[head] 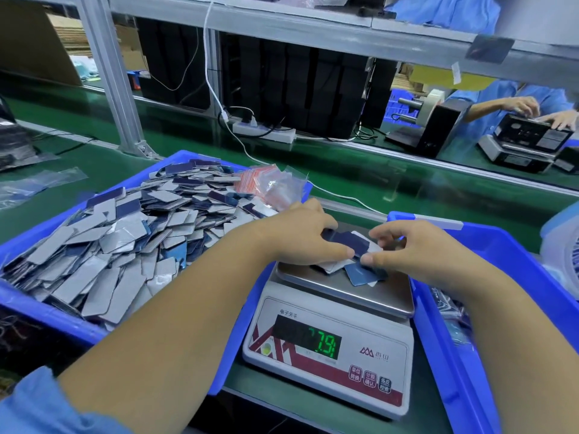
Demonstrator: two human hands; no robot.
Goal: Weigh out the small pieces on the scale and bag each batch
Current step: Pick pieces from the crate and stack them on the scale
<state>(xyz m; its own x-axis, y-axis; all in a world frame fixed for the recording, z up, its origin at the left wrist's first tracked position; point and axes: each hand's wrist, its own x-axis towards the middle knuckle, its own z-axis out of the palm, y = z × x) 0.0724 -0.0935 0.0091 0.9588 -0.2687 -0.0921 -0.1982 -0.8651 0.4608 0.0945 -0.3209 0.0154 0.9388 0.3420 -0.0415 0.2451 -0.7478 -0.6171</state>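
A white digital scale stands in front of me, its green display reading 7.9. On its steel pan lies a small batch of flat pieces, dark blue and grey-white. My left hand and my right hand are both over the pan, each pinching the pieces from its own side. The blue bin on the left holds a big heap of loose pieces. A pile of small clear bags lies at the bin's far right corner.
A second blue bin stands to the right of the scale with bagged items inside. A white fan sits at the right edge. Beyond runs a green conveyor with a power strip, cables and a metal frame post. Another person works at the far right.
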